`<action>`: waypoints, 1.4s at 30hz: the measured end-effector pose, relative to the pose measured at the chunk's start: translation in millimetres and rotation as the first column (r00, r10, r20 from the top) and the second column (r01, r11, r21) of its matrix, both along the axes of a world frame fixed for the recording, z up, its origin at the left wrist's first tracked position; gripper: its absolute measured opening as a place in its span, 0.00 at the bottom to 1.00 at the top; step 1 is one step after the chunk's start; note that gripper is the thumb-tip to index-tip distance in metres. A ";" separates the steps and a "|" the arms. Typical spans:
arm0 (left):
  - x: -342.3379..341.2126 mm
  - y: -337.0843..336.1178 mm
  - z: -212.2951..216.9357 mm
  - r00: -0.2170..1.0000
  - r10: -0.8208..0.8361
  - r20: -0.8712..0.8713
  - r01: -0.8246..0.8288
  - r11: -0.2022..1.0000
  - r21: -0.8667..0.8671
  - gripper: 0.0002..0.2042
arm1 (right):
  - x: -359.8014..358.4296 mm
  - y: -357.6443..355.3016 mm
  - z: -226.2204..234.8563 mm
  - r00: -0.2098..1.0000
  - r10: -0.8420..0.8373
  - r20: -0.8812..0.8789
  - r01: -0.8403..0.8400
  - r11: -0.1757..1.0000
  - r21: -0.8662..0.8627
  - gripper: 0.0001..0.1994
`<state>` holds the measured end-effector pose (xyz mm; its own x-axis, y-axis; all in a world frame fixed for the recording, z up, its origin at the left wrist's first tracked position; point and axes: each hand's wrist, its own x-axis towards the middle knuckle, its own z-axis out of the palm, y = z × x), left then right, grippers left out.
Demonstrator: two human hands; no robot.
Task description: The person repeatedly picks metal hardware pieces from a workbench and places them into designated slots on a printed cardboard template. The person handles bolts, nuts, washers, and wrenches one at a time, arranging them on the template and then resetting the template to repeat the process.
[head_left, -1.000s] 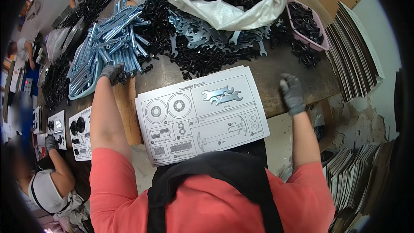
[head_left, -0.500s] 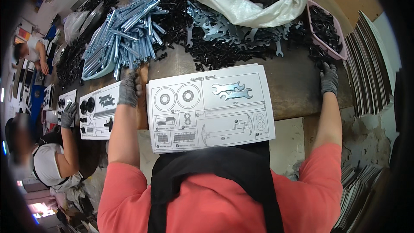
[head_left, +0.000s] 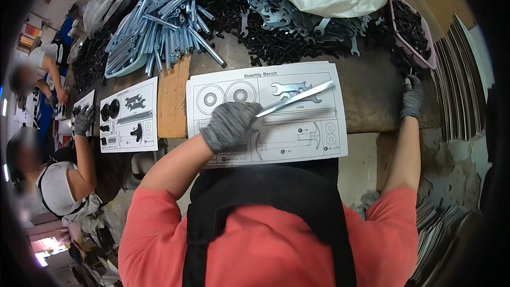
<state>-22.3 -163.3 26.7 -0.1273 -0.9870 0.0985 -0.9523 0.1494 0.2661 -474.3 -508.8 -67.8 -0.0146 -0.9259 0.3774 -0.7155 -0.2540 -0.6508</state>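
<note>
My gloved left hand point(head_left: 232, 126) is closed round one end of a silver metal tube point(head_left: 297, 99). The tube slants across a white printed parts sheet point(head_left: 223, 162) in front of me. Two flat open-end wrenches point(head_left: 281, 89) lie at the sheet's upper right, partly behind the tube. At the far right, my gloved right hand point(head_left: 411, 98) is at the bench beside small black parts, its fingers drawn together. What those fingers hold is too small to make out. Just beyond them stands a pink basket point(head_left: 435, 64) of black parts.
A pile of silver tubes point(head_left: 170, 21) spills from a pale tray point(head_left: 127, 68) at the upper left. Black bolts point(head_left: 271, 48) and loose wrenches point(head_left: 353, 42) cover the back. A white sack point(head_left: 340, 2) stands behind. Another worker's gloved hand point(head_left: 83, 120) touches a second sheet point(head_left: 133, 141).
My left hand has come from beside the tube pile to over the sheet, now with a tube in it. My right hand stays by the pink basket.
</note>
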 end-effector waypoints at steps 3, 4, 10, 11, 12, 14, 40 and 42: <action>-20.6 -15.5 -8.8 0.988 -0.112 0.109 0.094 0.983 0.160 0.15 | 28.0 50.7 23.6 0.983 0.096 0.157 -0.102 0.994 0.028 0.09; -21.8 -15.3 -7.5 0.996 -0.077 0.044 0.070 0.987 0.143 0.15 | 34.7 66.5 31.9 0.971 0.148 0.186 -0.159 0.986 0.046 0.09; -17.9 -8.3 4.1 0.976 0.068 -0.208 -0.037 0.988 0.147 0.13 | 100.3 175.8 93.3 0.760 0.601 0.247 -0.634 0.769 0.084 0.12; -18.2 -7.7 0.8 0.966 0.068 -0.248 -0.045 0.994 0.099 0.12 | 114.5 185.4 99.7 0.657 0.734 0.171 -0.754 0.645 0.126 0.13; -18.8 -7.7 -0.1 0.965 0.083 -0.247 -0.057 0.992 0.111 0.12 | 128.5 194.8 102.5 0.522 0.846 0.104 -0.847 0.500 0.181 0.14; -18.9 -10.7 0.1 0.962 0.101 -0.256 -0.069 0.989 0.133 0.12 | 154.5 223.3 95.2 0.401 0.911 -0.094 -0.895 0.412 0.173 0.11; 64.6 95.9 -56.6 0.365 0.341 -0.866 -0.516 0.849 0.117 0.27 | 217.0 219.9 89.3 0.390 0.696 -0.603 -0.609 0.686 0.398 0.12; 60.5 99.5 -51.7 0.368 0.367 -0.854 -0.529 0.838 0.132 0.27 | 217.2 218.3 94.4 0.370 0.717 -0.591 -0.619 0.665 0.418 0.12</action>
